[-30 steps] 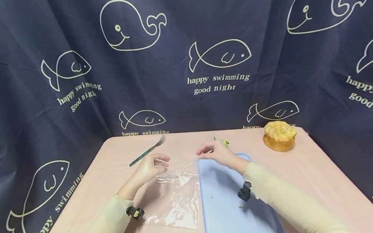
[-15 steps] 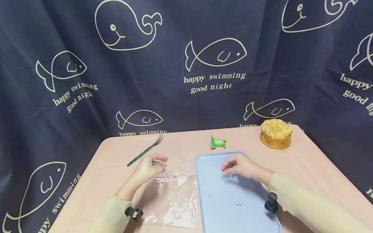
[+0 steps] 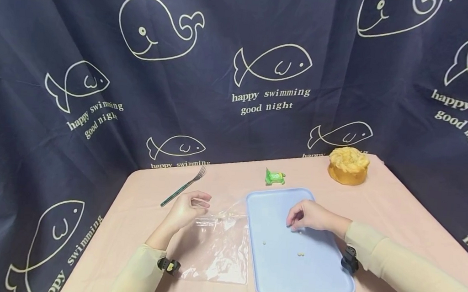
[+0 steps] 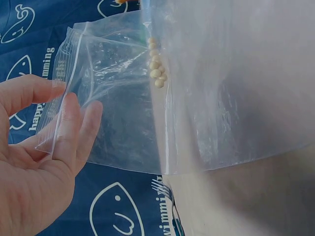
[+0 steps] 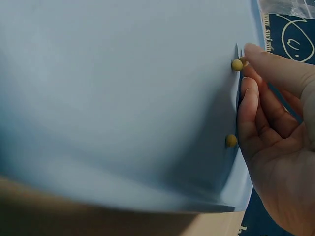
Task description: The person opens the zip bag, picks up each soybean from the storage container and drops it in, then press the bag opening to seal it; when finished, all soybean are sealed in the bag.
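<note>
My left hand grips the mouth of a clear zip bag, which lies across the table left of the blue tray. A small heap of pale soybeans shows in the bag in the left wrist view. Over the tray, my right hand is lowered, thumb and forefinger together at a soybean. Right beside those fingertips is another soybean, and one more rests lower down near the curled fingers. Nearer the tray's front, a pair of soybeans and a single soybean lie apart.
A fork with a dark green handle lies beyond my left hand. Behind the tray sits a small green packet. At the back right corner stands a round bread loaf. A dark blue curtain hangs behind the pink table.
My right hand has moved from beside the bag's mouth, rightward and nearer, down to the soybeans on the tray. The green packet came into full view. My left hand has kept its hold.
</note>
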`<control>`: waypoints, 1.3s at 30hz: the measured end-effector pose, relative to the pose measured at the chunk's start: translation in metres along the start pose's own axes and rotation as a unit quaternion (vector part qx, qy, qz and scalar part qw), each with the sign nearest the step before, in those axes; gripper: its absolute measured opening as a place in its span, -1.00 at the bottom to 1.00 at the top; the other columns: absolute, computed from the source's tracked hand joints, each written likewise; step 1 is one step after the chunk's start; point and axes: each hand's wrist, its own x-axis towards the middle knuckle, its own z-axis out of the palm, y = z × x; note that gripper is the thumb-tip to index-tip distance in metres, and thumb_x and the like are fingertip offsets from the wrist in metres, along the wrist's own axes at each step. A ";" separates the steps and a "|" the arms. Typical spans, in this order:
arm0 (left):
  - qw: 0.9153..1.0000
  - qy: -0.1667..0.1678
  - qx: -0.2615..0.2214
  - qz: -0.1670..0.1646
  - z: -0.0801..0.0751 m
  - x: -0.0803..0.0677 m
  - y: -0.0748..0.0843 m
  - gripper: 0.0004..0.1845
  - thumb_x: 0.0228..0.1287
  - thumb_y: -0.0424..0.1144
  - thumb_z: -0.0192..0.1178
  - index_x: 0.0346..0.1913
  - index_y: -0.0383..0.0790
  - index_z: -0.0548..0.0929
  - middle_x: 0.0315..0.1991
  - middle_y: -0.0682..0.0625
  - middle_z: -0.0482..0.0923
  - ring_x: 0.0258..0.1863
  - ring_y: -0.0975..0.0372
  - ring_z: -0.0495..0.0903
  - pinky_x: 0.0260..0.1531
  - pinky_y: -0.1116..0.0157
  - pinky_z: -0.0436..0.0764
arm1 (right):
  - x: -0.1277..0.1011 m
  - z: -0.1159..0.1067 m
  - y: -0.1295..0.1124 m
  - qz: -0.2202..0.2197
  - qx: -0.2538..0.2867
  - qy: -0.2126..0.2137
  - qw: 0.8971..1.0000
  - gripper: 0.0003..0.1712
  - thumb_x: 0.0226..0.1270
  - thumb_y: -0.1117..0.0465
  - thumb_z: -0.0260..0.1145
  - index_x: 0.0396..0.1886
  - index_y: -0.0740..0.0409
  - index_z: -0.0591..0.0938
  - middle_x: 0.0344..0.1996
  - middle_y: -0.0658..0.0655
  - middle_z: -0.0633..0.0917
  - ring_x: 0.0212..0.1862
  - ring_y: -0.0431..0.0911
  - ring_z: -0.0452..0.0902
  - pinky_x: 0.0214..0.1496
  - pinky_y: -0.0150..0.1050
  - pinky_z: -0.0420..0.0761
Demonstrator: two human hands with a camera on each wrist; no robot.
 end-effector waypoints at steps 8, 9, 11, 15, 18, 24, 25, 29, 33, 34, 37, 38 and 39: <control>1.000 0.005 0.008 -0.007 0.000 -0.003 0.003 -0.58 0.05 -0.55 0.29 0.05 -0.44 0.67 -0.03 -0.27 0.70 -0.11 -0.01 0.74 -0.10 0.18 0.74 | 0.000 0.000 0.002 -0.014 -0.023 -0.008 1.000 -0.83 0.06 0.54 0.44 -0.45 0.21 0.78 -0.50 0.02 0.75 -0.44 -0.25 0.59 -0.38 -0.38 0.64; 1.000 0.006 0.011 -0.008 0.000 -0.004 0.003 -0.58 0.05 -0.54 0.29 0.05 -0.43 0.68 -0.04 -0.25 0.71 -0.11 0.00 0.74 -0.10 0.18 0.74 | 0.001 0.000 0.003 -0.016 -0.024 -0.007 1.000 -0.82 0.07 0.54 0.42 -0.45 0.20 0.78 -0.50 0.01 0.75 -0.44 -0.26 0.59 -0.37 -0.38 0.65; 1.000 0.006 0.016 -0.008 0.000 -0.005 0.003 -0.59 0.04 -0.53 0.29 0.05 -0.42 0.68 -0.06 -0.22 0.72 -0.12 0.02 0.75 -0.10 0.18 0.74 | 0.005 0.001 0.004 -0.019 -0.022 0.001 1.000 -0.83 0.07 0.52 0.40 -0.44 0.20 0.78 -0.50 0.03 0.76 -0.42 -0.27 0.59 -0.34 -0.38 0.66; 1.000 0.005 0.014 -0.002 0.000 -0.006 0.006 -0.58 0.04 -0.53 0.30 0.05 -0.43 0.68 -0.04 -0.23 0.71 -0.12 0.01 0.74 -0.10 0.16 0.74 | 0.018 -0.001 -0.006 -0.026 -0.024 0.032 0.999 -0.86 0.09 0.47 0.41 -0.40 0.19 0.78 -0.46 0.00 0.76 -0.36 -0.26 0.62 -0.23 -0.35 0.68; 1.000 0.003 0.010 0.000 0.000 -0.005 0.007 -0.58 0.05 -0.55 0.29 0.06 -0.44 0.67 -0.02 -0.24 0.70 -0.10 -0.01 0.74 -0.11 0.16 0.74 | 0.033 -0.002 -0.021 -0.017 -0.021 0.058 0.998 -0.91 0.15 0.42 0.44 -0.36 0.20 0.78 -0.40 -0.02 0.77 -0.28 -0.20 0.66 -0.14 -0.32 0.70; 0.999 0.017 0.034 0.004 0.003 -0.002 0.006 -0.60 0.06 -0.61 0.25 0.04 -0.51 0.65 -0.04 -0.28 0.69 -0.10 -0.09 0.73 -0.12 0.12 0.74 | 0.069 0.009 -0.052 -0.016 0.033 0.102 0.994 -0.94 0.24 0.39 0.45 -0.29 0.28 0.77 -0.28 0.12 0.79 -0.15 -0.09 0.70 0.00 -0.23 0.71; 0.999 0.019 0.037 0.004 0.003 -0.001 0.006 -0.60 0.06 -0.62 0.25 0.04 -0.52 0.64 -0.04 -0.29 0.69 -0.10 -0.10 0.73 -0.11 0.09 0.74 | 0.075 0.013 -0.056 -0.022 0.040 0.108 0.993 -0.94 0.24 0.39 0.45 -0.28 0.28 0.77 -0.27 0.13 0.79 -0.14 -0.07 0.70 0.01 -0.21 0.71; 0.999 0.019 0.035 0.006 0.001 -0.001 0.006 -0.61 0.08 -0.60 0.27 0.05 -0.49 0.65 -0.04 -0.27 0.70 -0.11 -0.07 0.73 -0.09 0.09 0.73 | 0.098 0.030 -0.074 -0.046 0.043 0.114 0.991 -0.93 0.26 0.37 0.45 -0.28 0.20 0.80 -0.27 0.07 0.79 -0.17 -0.09 0.68 -0.02 -0.17 0.69; 1.000 0.008 0.023 0.006 -0.001 -0.002 0.007 -0.60 0.08 -0.56 0.30 0.05 -0.45 0.67 -0.03 -0.25 0.70 -0.11 -0.01 0.75 -0.09 0.14 0.73 | 0.117 0.045 -0.088 -0.065 0.013 0.113 0.991 -0.94 0.23 0.33 0.48 -0.31 0.13 0.82 -0.35 -0.04 0.79 -0.27 -0.16 0.63 -0.18 -0.25 0.63; 1.000 0.005 0.020 0.007 -0.002 -0.002 0.007 -0.60 0.08 -0.55 0.30 0.05 -0.43 0.67 -0.02 -0.26 0.70 -0.12 0.00 0.75 -0.09 0.15 0.74 | 0.120 0.048 -0.090 -0.067 0.004 0.115 0.991 -0.94 0.21 0.32 0.48 -0.32 0.11 0.83 -0.36 -0.06 0.78 -0.29 -0.18 0.62 -0.21 -0.27 0.61; 1.000 -0.001 0.017 0.012 -0.002 -0.002 0.007 -0.61 0.08 -0.53 0.32 0.04 -0.42 0.68 -0.02 -0.27 0.70 -0.12 -0.01 0.75 -0.10 0.14 0.74 | 0.128 0.056 -0.093 -0.070 -0.020 0.123 0.990 -0.93 0.19 0.31 0.50 -0.34 0.07 0.84 -0.37 -0.10 0.78 -0.32 -0.23 0.57 -0.25 -0.32 0.55; 1.000 -0.001 0.017 0.013 -0.003 -0.002 0.007 -0.61 0.08 -0.53 0.32 0.04 -0.42 0.68 -0.02 -0.27 0.70 -0.12 -0.01 0.75 -0.10 0.14 0.74 | 0.130 0.058 -0.094 -0.069 -0.027 0.124 0.990 -0.93 0.19 0.31 0.50 -0.34 0.06 0.84 -0.37 -0.11 0.78 -0.32 -0.23 0.56 -0.24 -0.32 0.55; 1.000 0.000 0.018 0.013 -0.003 -0.003 0.007 -0.61 0.08 -0.52 0.32 0.04 -0.42 0.68 -0.03 -0.25 0.71 -0.12 -0.01 0.75 -0.10 0.15 0.74 | 0.132 0.060 -0.094 -0.069 -0.032 0.123 0.989 -0.93 0.19 0.30 0.51 -0.34 0.06 0.84 -0.36 -0.11 0.79 -0.32 -0.24 0.55 -0.23 -0.32 0.55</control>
